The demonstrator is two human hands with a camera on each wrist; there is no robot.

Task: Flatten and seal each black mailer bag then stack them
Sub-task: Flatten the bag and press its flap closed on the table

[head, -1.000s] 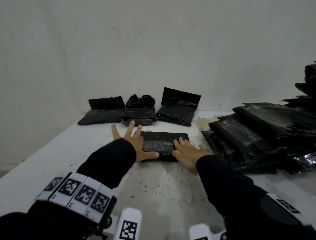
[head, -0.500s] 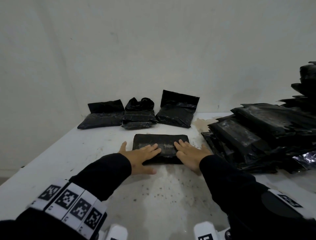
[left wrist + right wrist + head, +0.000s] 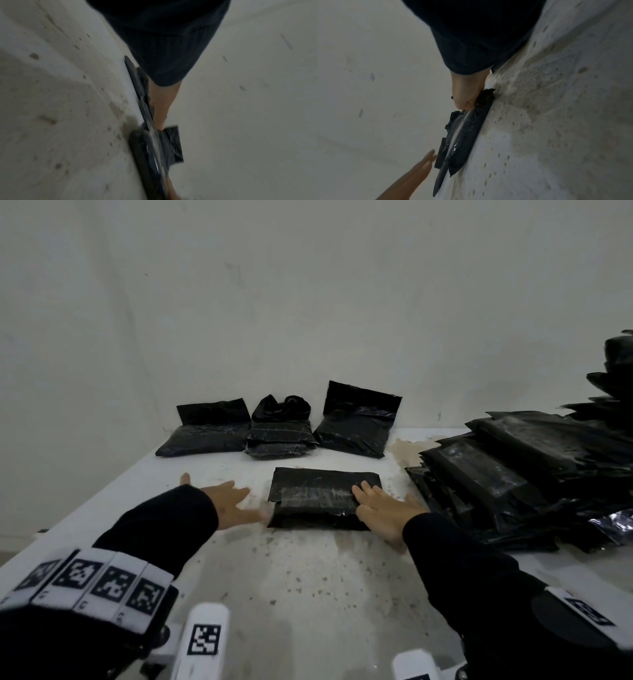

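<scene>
A flat black mailer bag (image 3: 318,496) with a taped seam lies on the white table (image 3: 308,583), also seen as the bag (image 3: 464,135) and the bag (image 3: 154,148) in the wrist views. My right hand (image 3: 375,503) lies flat on its right end with straight fingers, the same right hand (image 3: 464,97) pressing on the bag's top. My left hand (image 3: 236,501) is off the bag, just left of its edge, fingers straight and blurred; this left hand (image 3: 421,167) holds nothing.
Three black bags stand against the back wall: the left one (image 3: 205,429), the middle one (image 3: 281,433) and the right one (image 3: 356,426). A large pile of black mailers (image 3: 513,470) fills the table's right side. A bare wall rises behind.
My left hand has slid leftward off the bag's left half onto the table beside it. The right hand stays flat on the bag's right end.
</scene>
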